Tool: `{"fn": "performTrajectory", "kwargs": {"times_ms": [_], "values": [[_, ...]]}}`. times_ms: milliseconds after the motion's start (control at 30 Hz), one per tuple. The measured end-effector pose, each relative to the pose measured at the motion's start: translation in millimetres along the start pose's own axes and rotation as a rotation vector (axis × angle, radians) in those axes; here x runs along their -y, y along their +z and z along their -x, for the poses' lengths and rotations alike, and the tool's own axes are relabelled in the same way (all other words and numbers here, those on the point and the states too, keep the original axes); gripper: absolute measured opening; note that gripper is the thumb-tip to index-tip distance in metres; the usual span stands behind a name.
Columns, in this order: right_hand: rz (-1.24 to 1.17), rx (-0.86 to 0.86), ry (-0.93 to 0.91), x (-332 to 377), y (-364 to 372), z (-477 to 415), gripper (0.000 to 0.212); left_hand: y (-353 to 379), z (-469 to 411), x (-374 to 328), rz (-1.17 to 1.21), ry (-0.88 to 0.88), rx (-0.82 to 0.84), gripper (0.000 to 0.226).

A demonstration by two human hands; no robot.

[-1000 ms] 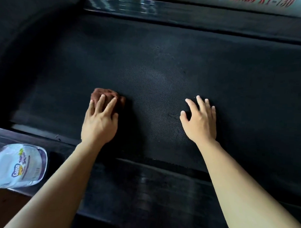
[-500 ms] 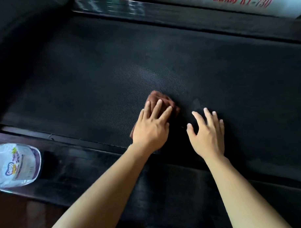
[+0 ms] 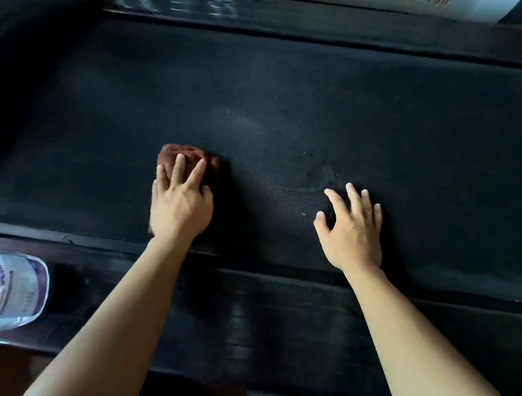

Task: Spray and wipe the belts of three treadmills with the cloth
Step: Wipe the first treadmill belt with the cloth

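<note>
Presses the straight, slightly spread fingers (image 3: pixel 178 168) of the left hand (image 3: pixel 179 208) flat onto a bunched reddish-brown cloth (image 3: pixel 186 153), curling round nothing, only bearing down, thumb laid along the cloth's left edge. Pins the cloth against the black textured treadmill belt (image 3: pixel 287 89), left of the belt's middle and toward its near edge, with folds showing beyond the fingertips and a scrap showing at the heel of the palm. Sets the fanned, gently bent fingers (image 3: pixel 350 198) of the right hand (image 3: pixel 351 233) on the same belt, tips touching the surface, holding nothing, well apart from the cloth and to its right. Cannot tell whether that palm itself touches. Shows a paler, dull patch (image 3: pixel 241 138) on the belt beyond and between the two hands, with a smeared mark just past the right index fingertip. Reaches in with both bare forearms from the bottom edge, across the glossy dark near side rail (image 3: pixel 279 323). Has a white labelled plastic bottle (image 3: pixel 14 293) at the left end of that rail, label turned sideways, cut by the frame edge, well apart from the left hand. Beyond the belt, a far side rail (image 3: pixel 319 25) with bright glints toward its left, and above it a white panel (image 3: pixel 423 5) with red lettering cut off at the top.
</note>
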State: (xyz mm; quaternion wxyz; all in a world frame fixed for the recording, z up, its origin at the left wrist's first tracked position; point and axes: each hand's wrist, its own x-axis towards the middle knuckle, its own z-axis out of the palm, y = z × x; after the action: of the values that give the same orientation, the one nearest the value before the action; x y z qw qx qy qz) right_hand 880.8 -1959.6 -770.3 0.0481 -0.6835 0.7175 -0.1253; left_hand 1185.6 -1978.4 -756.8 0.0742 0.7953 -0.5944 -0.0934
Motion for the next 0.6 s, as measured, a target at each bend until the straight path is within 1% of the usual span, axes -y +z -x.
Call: {"fn": "performTrajectory", "kwargs": {"times_ms": [133,233,333,433,600], "values": [[0.001,-0.008,-0.005,-1,0,1,0.053,10,-9,-54,-0.058,0.190,0.025,0.068],[0.001,0.010,0.003,-1,0,1,0.051,15,23,-95,-0.011,0.320,0.064,0.064],[0.009,0.013,0.005,-2,0,0,0.051,16,58,-102,0.039,0.414,0.129,0.060],[0.010,0.000,-0.002,-2,2,-1,0.052,11,66,-68,0.035,0.393,0.120,0.061],[0.006,-0.018,-0.007,-1,2,-1,0.056,-5,42,3,0.012,0.197,0.053,0.059]]}}
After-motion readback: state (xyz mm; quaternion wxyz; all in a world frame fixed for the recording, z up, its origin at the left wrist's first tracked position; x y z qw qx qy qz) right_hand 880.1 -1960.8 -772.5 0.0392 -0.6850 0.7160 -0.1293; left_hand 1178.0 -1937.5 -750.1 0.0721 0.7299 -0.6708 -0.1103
